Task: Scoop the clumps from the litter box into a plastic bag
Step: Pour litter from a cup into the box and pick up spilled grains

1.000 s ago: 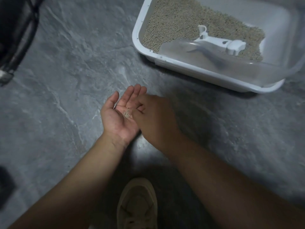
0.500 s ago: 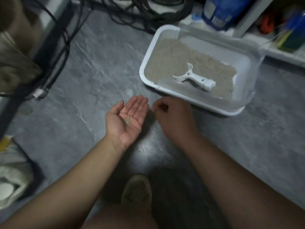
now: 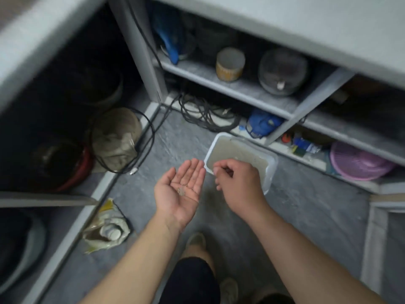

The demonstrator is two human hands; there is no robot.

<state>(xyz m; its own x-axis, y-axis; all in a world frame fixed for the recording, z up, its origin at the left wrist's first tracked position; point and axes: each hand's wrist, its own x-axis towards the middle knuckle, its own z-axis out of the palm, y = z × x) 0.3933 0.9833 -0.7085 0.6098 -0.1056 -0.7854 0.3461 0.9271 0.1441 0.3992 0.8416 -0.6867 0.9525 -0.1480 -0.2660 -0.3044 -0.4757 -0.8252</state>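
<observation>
**Above the grey floor: stray grains in the palm, box not yet cleared**

Over the floor [image 3: 306, 205] in front of the shelving, I see the left hand [image 3: 180, 190] held palm up, fingers straight and together, carrying a small cluster of litter grains [image 3: 181, 190] in its hollow. The right hand [image 3: 237, 183] hangs just beside it, knuckles up, fingers curled inward; I cannot tell whether the fingertips pinch any grains. The litter box [image 3: 270, 170] sits on the floor beyond the hands, partly hidden by the right hand, with litter visible inside. No scoop and no plastic bag can be made out in this blurred view.

Progress, as I judge it: the hands are gathering loose grains, not clumps; the grains have not been deposited, and nothing shows clumps bagged, so the main work appears left.

Against the frame 0.5 s earlier, the view has pulled up and back: shelves, cables and tubs now fill the top, the box looks smaller, and the scoop seen lying in it is no longer discernible. The 2 hands keep nearly the same pose.
</observation>
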